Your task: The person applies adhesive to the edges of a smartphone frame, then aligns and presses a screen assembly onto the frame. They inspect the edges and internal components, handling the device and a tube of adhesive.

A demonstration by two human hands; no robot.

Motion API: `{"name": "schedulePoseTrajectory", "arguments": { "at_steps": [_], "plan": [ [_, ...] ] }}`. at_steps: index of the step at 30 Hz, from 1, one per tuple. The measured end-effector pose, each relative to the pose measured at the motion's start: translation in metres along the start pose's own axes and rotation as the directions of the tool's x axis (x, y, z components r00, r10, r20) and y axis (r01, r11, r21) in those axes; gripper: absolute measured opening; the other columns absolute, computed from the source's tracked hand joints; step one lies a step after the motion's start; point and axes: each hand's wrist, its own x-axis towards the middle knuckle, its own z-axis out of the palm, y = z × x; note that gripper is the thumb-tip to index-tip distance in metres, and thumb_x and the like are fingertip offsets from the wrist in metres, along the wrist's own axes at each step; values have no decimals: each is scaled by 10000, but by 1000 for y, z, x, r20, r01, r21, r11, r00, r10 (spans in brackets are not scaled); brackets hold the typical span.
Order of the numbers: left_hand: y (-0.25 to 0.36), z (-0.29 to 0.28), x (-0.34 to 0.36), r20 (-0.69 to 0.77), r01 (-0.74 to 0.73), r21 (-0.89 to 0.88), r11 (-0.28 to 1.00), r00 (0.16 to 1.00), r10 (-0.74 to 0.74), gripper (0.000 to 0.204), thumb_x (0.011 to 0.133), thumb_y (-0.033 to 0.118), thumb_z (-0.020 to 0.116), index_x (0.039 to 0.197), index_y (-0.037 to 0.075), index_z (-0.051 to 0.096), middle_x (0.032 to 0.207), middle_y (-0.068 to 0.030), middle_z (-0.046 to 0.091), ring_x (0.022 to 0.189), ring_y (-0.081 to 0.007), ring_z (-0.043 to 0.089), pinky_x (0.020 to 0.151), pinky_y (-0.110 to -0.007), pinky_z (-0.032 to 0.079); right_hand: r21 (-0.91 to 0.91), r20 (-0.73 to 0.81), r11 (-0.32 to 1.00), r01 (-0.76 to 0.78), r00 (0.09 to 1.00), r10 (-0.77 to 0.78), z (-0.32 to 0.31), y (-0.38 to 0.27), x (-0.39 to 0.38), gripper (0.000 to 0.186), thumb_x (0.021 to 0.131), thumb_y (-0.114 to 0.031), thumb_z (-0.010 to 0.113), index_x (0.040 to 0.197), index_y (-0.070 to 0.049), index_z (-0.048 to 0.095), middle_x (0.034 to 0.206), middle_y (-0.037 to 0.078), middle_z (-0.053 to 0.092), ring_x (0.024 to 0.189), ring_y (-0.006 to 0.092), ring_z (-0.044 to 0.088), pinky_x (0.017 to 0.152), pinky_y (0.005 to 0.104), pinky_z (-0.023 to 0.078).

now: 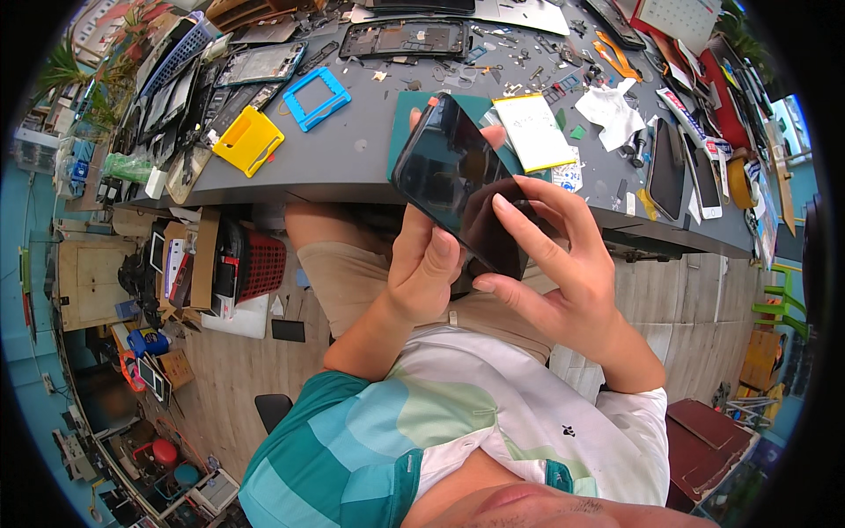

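Note:
A black smartphone (453, 167) with a dark, glossy screen is tilted above the front edge of the workbench. My left hand (429, 264) grips it from beneath, the thumb along its lower edge and fingertips showing past the far edges. Over the phone's right side hovers my right hand (563, 251), its fingers apart and the index fingertip at the glass; whether it touches cannot be made out. Behind the phone lies a green mat (407, 119), partly hidden by it. A white battery-like panel with yellow edges (533, 132) rests just right of the mat.
Yellow (248, 142) and blue (317, 99) plastic frames lie left on the grey bench (361, 158). Phone parts, small scraps and a crumpled white tissue (609, 113) cover its far and right areas. Two phones (666, 167) lie at right. A red basket (261, 264) stands below, left.

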Motion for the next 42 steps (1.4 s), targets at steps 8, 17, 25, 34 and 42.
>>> {"name": "schedulePoseTrajectory", "arguments": {
  "at_steps": [8, 17, 25, 34, 42],
  "plan": [
    [1, -1, -1, 13, 12, 6, 1000, 1000, -12, 1004, 1055, 547, 584, 1695, 45, -6, 1677, -360, 194, 1500, -435, 430, 1167, -566, 479, -6, -12, 1000, 10, 1000, -10, 1, -1, -2, 752, 732, -228, 949, 1430, -127, 690, 1420, 222, 569, 1199, 367, 626, 960, 448, 567],
    [-1, -7, -3, 115, 66, -74, 995, 992, -57, 999, 1095, 504, 535, 1697, 151, -179, 1718, -265, 218, 1541, -352, 385, 1238, -500, 359, -80, -19, 996, 46, 999, -48, 0, -4, -2, 768, 717, -212, 946, 1433, -122, 682, 1373, 227, 573, 1172, 387, 620, 943, 462, 563],
    [-1, -4, -6, 88, 86, -202, 976, 994, -69, 1101, 1036, 560, 617, 1698, 193, -182, 1705, -270, 240, 1514, -346, 427, 1207, -468, 420, -217, -50, 970, 108, 991, -122, 2, -8, -1, 778, 697, -227, 942, 1422, -124, 680, 1327, 234, 577, 1135, 402, 632, 938, 479, 561],
    [-5, 2, -5, 15, -32, 38, 999, 999, 32, 936, 1035, 211, 584, 1706, 97, -58, 1609, -286, 400, 1476, -370, 478, 1188, -497, 444, -326, -65, 941, 95, 990, -122, 8, -12, -4, 724, 722, -288, 924, 1397, -147, 704, 1309, 223, 576, 1112, 399, 631, 930, 485, 567],
    [7, 4, 2, -130, 69, -240, 968, 986, -102, 626, 1064, 185, 499, 1614, 3, 261, 1552, -278, 463, 1434, -454, 502, 1128, -635, 491, 54, -119, 997, -59, 991, 65, -21, -1, 1, 551, 839, -185, 876, 1332, -13, 699, 1226, 176, 649, 1021, 267, 665, 843, 349, 554]
  ]
}}
